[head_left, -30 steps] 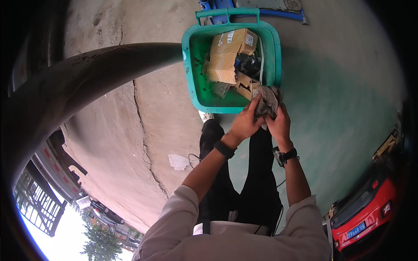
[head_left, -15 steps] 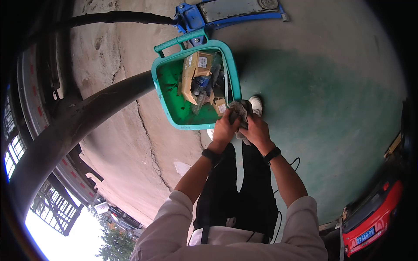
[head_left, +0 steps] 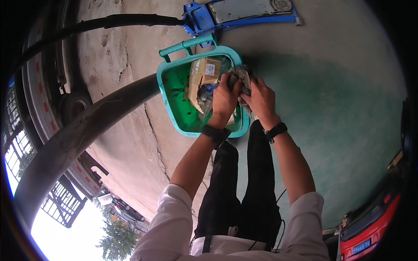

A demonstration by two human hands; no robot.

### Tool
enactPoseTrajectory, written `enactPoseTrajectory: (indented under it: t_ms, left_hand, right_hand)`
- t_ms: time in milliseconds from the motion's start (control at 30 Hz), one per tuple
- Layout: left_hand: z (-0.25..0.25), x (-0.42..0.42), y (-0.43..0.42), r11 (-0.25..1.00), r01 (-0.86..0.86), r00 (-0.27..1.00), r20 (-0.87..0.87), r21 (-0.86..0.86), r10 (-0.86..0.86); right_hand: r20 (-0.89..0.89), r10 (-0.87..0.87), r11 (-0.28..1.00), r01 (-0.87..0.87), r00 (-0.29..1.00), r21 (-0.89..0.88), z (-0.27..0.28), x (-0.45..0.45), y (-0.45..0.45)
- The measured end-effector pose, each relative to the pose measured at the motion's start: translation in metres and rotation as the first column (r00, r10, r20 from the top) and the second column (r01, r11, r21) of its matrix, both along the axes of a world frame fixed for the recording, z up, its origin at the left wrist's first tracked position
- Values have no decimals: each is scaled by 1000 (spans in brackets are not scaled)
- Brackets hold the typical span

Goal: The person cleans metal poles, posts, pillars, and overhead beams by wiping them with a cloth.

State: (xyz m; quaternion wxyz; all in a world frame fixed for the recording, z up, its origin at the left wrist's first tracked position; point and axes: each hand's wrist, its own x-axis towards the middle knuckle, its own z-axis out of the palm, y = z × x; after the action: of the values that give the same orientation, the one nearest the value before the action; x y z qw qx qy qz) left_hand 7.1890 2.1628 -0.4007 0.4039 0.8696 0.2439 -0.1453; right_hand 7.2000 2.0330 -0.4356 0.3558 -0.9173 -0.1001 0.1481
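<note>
A crumpled grey cloth (head_left: 241,78) is held between my two hands, over the right rim of a green bin (head_left: 173,118). My left hand (head_left: 225,98) has its fingers closed on the cloth's left side. On the right side, my right hand (head_left: 261,99) grips the same cloth. Inside the bin lie a torn cardboard box (head_left: 198,78) and a clear plastic bottle with a blue label, partly hidden by my left hand.
Behind the bin lies a blue floor jack (head_left: 244,19) with a long black handle (head_left: 126,19). A thick dark pole (head_left: 93,114) slants in from the left. A red car (head_left: 370,226) stands at the lower right, a truck (head_left: 48,108) at the left.
The view has shifted, and the bin now appears further left, with more of the jack showing. Both hands have lifted the cloth away from my legs to the bin's right rim.
</note>
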Motion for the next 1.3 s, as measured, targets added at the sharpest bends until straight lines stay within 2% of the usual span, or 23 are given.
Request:
enactPoseTrajectory:
  t_ms: [100,233,400,533,667,700,867,933,1000,1067,1100,1133,1167,1200,1233,1300]
  left_hand:
    - [-6,19,4,999,-44,998,48,-26,45]
    - [-8,2,-1,999,-30,999,-43,17,31]
    - [-9,-34,-13,999,-43,991,-124,-14,41]
    - [-11,-63,-17,997,-70,982,-178,-45,61]
    - [-11,-83,-19,994,-78,964,-262,-82,55]
    - [-10,-85,-20,993,-84,963,-263,-88,58]
    - [-2,-102,-21,978,-162,945,-307,-132,115]
    - [-8,-116,-27,982,-162,930,-348,-100,118]
    - [-8,-130,-30,985,-153,907,-407,-83,107]
    - [11,-146,-27,962,-155,834,-552,-225,6]
    - [-13,-171,-33,968,-7,846,-518,-250,-128]
    - [-34,-193,-39,954,140,835,-485,-267,-259]
    - [1,-179,-39,917,-179,805,-589,-356,-71]
    - [34,-162,-43,780,-483,715,-693,-398,90]
    - [16,-178,-56,927,-237,868,-493,-292,66]
    - [69,-142,-69,831,-438,836,-495,-343,236]
  right_hand:
    - [-17,5,1000,-5,1000,-29,3,18,6]
    - [-98,66,994,-75,993,-85,13,9,0]
    - [-184,126,972,-159,975,-176,19,-22,-10]
    - [-167,184,953,-218,969,-211,27,-47,-13]
    - [-271,187,918,-266,944,-293,43,-61,-11]
    - [-235,224,914,-288,946,-286,40,-64,-11]
    - [-311,287,866,-385,906,-321,41,-75,-10]
    - [-352,332,836,-446,875,-320,36,-80,-14]
    - [-442,403,789,-549,801,-276,47,-82,-18]
    - [-632,464,720,-680,621,-140,49,-89,-30]
    - [-723,467,667,-740,509,-90,61,-83,-31]
    - [-736,498,645,-763,458,-39,69,-81,-36]
    - [-732,523,623,-782,437,-21,77,-77,-41]
    - [-714,544,633,-774,441,4,87,-69,-47]
    - [-699,550,661,-750,458,30,96,-57,-55]
    - [-676,554,698,-713,485,61,122,-27,-71]
